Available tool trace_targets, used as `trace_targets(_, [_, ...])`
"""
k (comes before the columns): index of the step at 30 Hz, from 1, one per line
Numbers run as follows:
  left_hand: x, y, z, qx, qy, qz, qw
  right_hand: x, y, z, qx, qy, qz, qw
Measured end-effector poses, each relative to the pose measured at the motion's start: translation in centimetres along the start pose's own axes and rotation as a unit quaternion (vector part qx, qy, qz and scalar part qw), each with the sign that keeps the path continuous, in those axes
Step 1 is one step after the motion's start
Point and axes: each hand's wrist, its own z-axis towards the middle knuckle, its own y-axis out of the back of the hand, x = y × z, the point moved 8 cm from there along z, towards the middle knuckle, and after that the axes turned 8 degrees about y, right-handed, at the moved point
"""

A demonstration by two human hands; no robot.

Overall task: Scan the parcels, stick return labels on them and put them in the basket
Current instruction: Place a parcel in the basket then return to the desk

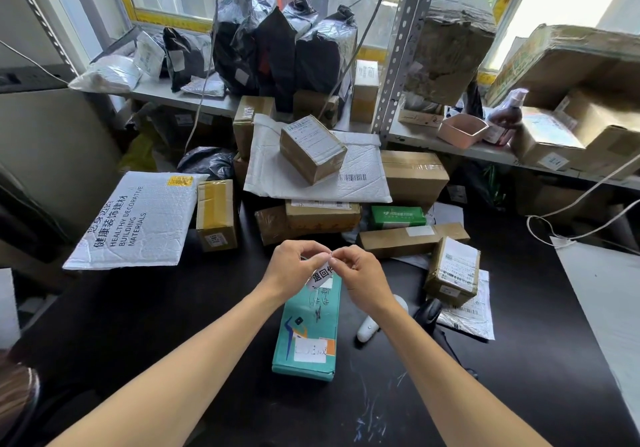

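You are holding both forearms out over the black table (138, 325), your left hand (294, 268) and right hand (360, 278) meeting with curled fingertips pinching a small white return label (322, 276) between them. The label is hanging just above the far end of the teal parcel (308, 336), which is lying flat before you. Bare tabletop is lying to the left, while a white scanner (369, 329) is lying just right of the parcel and stacked boxes (322, 218) are crowding the far edge.

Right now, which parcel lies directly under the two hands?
The teal box, lying flat on the black table. It is the only teal one; the nearby parcels are brown cartons and white mailers.
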Motion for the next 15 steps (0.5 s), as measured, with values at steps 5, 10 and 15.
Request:
trace_targets(5, [-0.2,-0.1,0.5,0.03,-0.016,0.021,0.999,0.8,-0.1,0.2,0.012,0.05,-0.102,0.993])
trace_targets(10, [-0.8,0.0,0.7,0.044,-0.052,0.083,0.994,0.9,-0.2,0.2,0.008,0.046,-0.112,0.993])
trace_targets(15, [-1.0,-0.3,0.5,0.038,-0.071,0.12,0.99,0.9,-0.1,-0.2,-0.014,0.021,-0.102,0.994])
